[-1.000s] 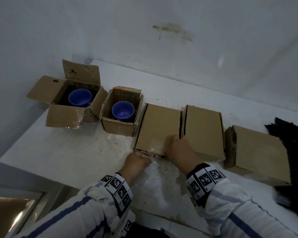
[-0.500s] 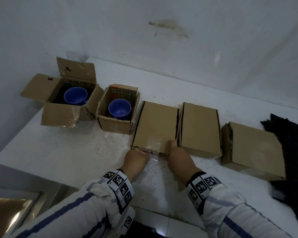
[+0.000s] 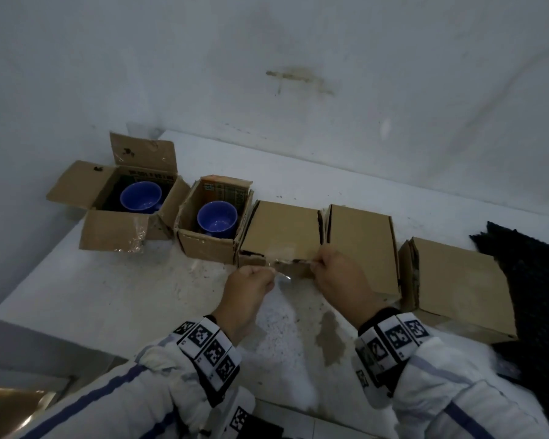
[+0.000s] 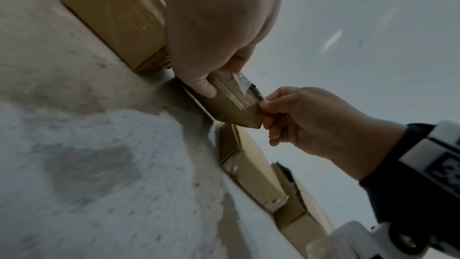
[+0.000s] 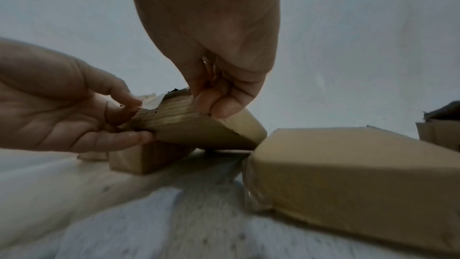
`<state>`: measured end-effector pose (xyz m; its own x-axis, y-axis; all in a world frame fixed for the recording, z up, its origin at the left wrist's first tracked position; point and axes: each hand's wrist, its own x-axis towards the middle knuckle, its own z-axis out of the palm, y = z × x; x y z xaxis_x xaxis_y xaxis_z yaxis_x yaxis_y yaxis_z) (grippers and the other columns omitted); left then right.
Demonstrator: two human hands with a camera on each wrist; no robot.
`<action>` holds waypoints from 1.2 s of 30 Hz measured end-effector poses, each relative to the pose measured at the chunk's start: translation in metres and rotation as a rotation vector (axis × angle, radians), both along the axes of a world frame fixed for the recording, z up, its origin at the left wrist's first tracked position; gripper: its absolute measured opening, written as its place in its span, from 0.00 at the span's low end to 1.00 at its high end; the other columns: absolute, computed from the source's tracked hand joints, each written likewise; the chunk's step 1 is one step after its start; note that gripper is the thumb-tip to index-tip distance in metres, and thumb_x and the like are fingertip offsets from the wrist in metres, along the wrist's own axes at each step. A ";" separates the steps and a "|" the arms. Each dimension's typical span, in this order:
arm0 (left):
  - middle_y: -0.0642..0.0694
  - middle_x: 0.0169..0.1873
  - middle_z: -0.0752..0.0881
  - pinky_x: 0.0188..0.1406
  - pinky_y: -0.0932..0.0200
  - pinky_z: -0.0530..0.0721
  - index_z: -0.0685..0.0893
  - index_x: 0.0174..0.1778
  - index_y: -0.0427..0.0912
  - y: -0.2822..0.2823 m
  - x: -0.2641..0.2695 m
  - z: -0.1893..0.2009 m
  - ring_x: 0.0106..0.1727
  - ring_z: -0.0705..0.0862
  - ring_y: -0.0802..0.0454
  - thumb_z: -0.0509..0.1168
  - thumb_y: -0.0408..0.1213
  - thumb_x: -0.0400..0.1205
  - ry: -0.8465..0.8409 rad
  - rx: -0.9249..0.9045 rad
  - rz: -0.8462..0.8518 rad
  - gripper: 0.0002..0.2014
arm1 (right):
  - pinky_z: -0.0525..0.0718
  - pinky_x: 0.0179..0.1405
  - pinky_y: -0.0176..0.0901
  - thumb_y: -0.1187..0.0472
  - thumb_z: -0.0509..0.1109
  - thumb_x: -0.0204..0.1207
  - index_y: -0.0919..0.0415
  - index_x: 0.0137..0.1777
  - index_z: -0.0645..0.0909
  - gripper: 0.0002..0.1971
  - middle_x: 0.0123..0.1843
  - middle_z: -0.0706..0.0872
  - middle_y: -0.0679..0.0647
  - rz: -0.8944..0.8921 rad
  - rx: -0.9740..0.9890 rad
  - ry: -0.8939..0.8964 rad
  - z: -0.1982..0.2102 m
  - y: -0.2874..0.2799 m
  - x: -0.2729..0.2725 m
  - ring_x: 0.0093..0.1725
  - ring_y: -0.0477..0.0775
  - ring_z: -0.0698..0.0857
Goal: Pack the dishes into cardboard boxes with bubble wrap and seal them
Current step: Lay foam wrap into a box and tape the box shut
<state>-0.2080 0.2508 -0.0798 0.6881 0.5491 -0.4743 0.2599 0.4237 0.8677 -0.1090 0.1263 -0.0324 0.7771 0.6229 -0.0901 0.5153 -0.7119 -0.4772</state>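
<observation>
My left hand [image 3: 251,288] pinches a strip of clear tape [image 3: 281,275] at the near edge of the third box [image 3: 282,232], fingers curled round it. My right hand [image 3: 339,277] grips the front flap [image 5: 199,125] of the same box, thumb on top and fingers curled under. In the right wrist view that flap is lifted and tilted up off the box body, torn tape at its edge.

Vs a second ago: both hands were low against the box's near face, right hand pressing flat on the top corner. Now both sit higher and the flap edge is raised, with tape stretched between my hands. Half a second ago my left fist was still down at the table [image 3: 108,296] edge of the box; it has since come up and back toward me.

Unchanged: five boxes in a row on the white table. The leftmost open box [image 3: 114,210] holds a blue cup [image 3: 141,197], the second open box [image 3: 210,229] holds another blue cup [image 3: 216,219]. The fourth box [image 3: 362,245] is closed and touches the third box; the fifth box [image 3: 457,280] is closed, just beside it. Dark cloth [image 3: 533,296] lies at the far right, next to the fifth box
</observation>
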 end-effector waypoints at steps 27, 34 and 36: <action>0.39 0.71 0.65 0.67 0.46 0.71 0.74 0.68 0.49 0.035 0.027 0.052 0.68 0.68 0.41 0.74 0.50 0.72 0.141 0.996 0.128 0.29 | 0.82 0.43 0.54 0.61 0.66 0.77 0.68 0.45 0.78 0.08 0.38 0.83 0.59 -0.145 0.300 0.263 0.052 0.020 0.029 0.41 0.61 0.83; 0.44 0.81 0.48 0.74 0.48 0.67 0.60 0.79 0.54 0.043 0.030 0.047 0.79 0.58 0.42 0.74 0.48 0.74 0.083 0.683 -0.034 0.40 | 0.83 0.48 0.62 0.62 0.67 0.75 0.62 0.40 0.77 0.05 0.38 0.81 0.58 -0.190 0.347 0.316 0.044 0.021 0.031 0.40 0.60 0.82; 0.42 0.79 0.56 0.74 0.49 0.68 0.58 0.81 0.52 0.043 0.032 0.049 0.78 0.62 0.43 0.73 0.47 0.75 0.070 0.668 -0.057 0.41 | 0.84 0.48 0.61 0.60 0.67 0.75 0.60 0.39 0.77 0.06 0.37 0.82 0.57 -0.198 0.359 0.303 0.042 0.021 0.032 0.40 0.59 0.82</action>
